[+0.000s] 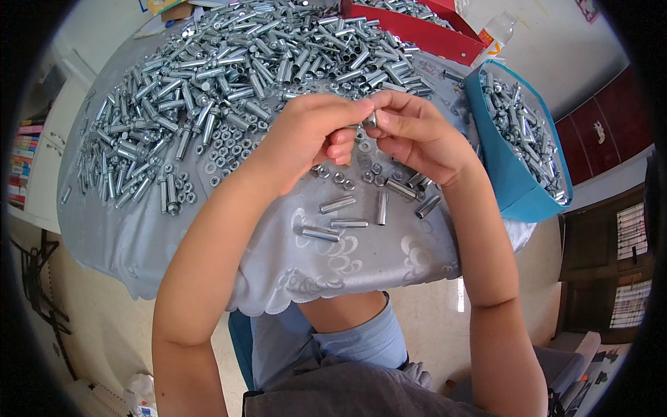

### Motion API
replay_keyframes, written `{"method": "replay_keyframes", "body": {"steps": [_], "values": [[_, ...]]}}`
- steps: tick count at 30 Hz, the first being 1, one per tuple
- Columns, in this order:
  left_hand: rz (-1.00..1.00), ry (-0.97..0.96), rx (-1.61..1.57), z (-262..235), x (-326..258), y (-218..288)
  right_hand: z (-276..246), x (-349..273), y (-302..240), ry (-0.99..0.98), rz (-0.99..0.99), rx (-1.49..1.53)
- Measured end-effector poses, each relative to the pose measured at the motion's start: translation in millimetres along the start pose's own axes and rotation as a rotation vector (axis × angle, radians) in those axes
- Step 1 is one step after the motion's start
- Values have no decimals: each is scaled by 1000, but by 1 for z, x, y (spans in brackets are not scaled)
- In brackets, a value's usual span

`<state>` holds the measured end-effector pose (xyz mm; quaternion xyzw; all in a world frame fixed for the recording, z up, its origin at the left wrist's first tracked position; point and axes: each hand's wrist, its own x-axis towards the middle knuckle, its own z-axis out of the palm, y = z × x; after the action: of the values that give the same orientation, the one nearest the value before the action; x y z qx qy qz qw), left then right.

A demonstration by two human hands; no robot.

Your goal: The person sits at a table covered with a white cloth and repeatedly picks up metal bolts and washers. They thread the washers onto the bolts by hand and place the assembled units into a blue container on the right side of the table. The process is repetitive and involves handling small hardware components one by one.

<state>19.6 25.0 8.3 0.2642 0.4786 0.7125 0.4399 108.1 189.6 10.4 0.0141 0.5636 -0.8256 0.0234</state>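
Over the table, both of my hands meet at a small shiny metal fastener (371,121), mostly covered by fingers, so its exact kind is hard to tell. My left hand (306,135) is closed, thumb and forefinger pinching at its left side. My right hand (425,137) is closed too, with thumb and fingers gripping it from the right. Below them lie several loose metal sleeves (382,208) and a few hex nuts (338,178). More nuts and washers (226,142) are scattered left of my left hand.
A large heap of sleeve anchor bolts (243,59) covers the table's far side. At the right stands a teal box (517,191) full of bolts; a red box (417,33) with more is behind. A plastic bottle (499,29) stands beside it. A silvery tablecloth (375,267) hangs over the front edge.
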Motion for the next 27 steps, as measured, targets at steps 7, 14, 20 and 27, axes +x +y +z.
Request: {"method": "replay_keyframes", "body": {"steps": [7, 14, 20, 27], "values": [[80, 88, 143, 0, 2, -2, 5, 2, 2, 102, -75, -90], [20, 107, 40, -4, 6, -1, 17, 2, 9, 253, -416, -512], [19, 103, 51, -7, 5, 1, 11, 5, 14, 276, -599, -830], [65, 214, 164, -2, 8, -9, 10, 7, 20, 319, -624, -942]]}}
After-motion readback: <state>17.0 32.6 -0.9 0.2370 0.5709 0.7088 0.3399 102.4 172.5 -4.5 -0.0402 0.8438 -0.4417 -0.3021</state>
